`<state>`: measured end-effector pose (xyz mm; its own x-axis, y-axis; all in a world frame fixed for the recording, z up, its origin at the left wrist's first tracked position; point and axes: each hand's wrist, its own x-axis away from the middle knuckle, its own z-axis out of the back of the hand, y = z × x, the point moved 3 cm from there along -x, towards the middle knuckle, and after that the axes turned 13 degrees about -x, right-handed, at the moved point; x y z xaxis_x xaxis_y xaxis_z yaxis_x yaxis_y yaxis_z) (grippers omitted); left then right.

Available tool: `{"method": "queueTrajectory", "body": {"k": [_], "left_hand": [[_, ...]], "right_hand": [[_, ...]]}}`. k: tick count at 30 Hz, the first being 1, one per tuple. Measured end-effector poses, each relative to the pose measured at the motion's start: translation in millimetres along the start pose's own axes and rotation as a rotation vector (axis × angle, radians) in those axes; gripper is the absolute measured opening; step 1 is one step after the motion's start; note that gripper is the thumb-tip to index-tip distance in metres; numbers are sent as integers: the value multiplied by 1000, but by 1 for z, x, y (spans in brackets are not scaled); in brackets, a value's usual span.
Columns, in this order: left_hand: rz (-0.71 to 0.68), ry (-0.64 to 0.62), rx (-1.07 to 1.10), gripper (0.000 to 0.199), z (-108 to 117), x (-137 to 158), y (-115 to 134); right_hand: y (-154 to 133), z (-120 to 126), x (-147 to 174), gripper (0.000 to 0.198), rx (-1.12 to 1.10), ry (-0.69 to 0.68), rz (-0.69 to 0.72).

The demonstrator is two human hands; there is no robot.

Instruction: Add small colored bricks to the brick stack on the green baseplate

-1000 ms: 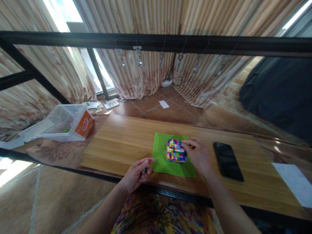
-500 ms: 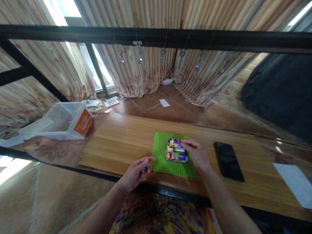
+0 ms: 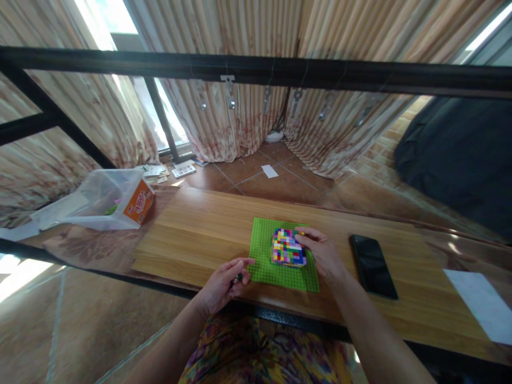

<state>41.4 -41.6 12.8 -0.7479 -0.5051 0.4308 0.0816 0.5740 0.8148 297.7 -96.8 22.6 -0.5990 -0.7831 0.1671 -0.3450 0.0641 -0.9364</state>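
A block of many-coloured toy bricks [image 3: 288, 247] stands on a green studded baseplate [image 3: 264, 269]. At its far right corner my right hand [image 3: 320, 250] is closed, thumb and fingertips touching the bricks; whether a single loose brick is between them is hidden. My left hand [image 3: 224, 280] rests at the baseplate's near left edge with curled fingers and the index finger stretched out. A small dark green piece, seemingly a toy brick [image 3: 240, 277], shows in its fingers. Anything deeper in that palm is hidden.
Right of the baseplate lies a black phone [image 3: 373, 266] on the wooden table [image 3: 200, 224], with a white sheet [image 3: 480, 304] farther right. A clear plastic bin [image 3: 108, 197] with an orange label stands on the left. A dark metal bar [image 3: 256, 69] crosses beyond the table.
My right thumb and index finger have shifted slightly and spread a little at the block's corner. My left hand stays in place. The view has tilted slightly.
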Motion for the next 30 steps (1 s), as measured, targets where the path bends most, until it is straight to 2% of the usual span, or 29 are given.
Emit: {"method": "queueTrajectory", "body": {"k": [6, 10, 13, 15, 19, 21, 24, 30], "left_hand": [[6, 29, 42, 40, -3, 1, -3], [-9, 97, 165, 34, -4, 1, -4], [-9, 118, 315, 29, -4, 1, -5], [-15, 93, 408, 31, -4, 0, -5], [-47, 12, 496, 41, -2, -1, -5], [-58, -5, 513, 44, 0, -1, -6], [-54, -19, 525, 47, 1, -1, -7], [-28, -39, 566, 49, 2, -2, -9]], "right_hand": [[-1, 4, 1, 42, 37, 2, 72], [-18, 6, 16, 40, 60, 163, 204], [-31, -4, 40, 31, 196, 268, 271], [-33, -23, 59, 25, 346, 156, 291], [-15, -72, 93, 18, 607, -278, 384], [1, -90, 101, 18, 706, -424, 406], [21, -104, 100, 21, 855, -473, 445], [40, -107, 89, 23, 1039, -471, 513]]}}
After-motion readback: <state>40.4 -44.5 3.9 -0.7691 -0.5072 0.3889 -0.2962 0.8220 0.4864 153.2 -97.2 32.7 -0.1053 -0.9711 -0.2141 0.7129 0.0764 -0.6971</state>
